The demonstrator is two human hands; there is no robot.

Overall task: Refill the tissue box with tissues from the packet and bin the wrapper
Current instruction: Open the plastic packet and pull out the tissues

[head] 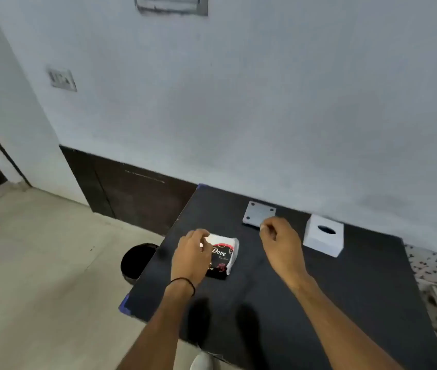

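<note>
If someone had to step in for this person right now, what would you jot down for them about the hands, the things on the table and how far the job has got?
Left hand: resting on the tissue packet, which lies on the black table; whether it grips it is unclear.
Right hand: loosely curled above the table, apparently empty.
White tissue box: back right by the wall, nothing showing in its oval slot.
Grey plate: lying flat, left of the box; possibly its base.
Black bin: on the floor, left of the table.
Done: nothing visible; the packet looks unopened.
Left: open the packet, load the box, bin the wrapper.
</note>
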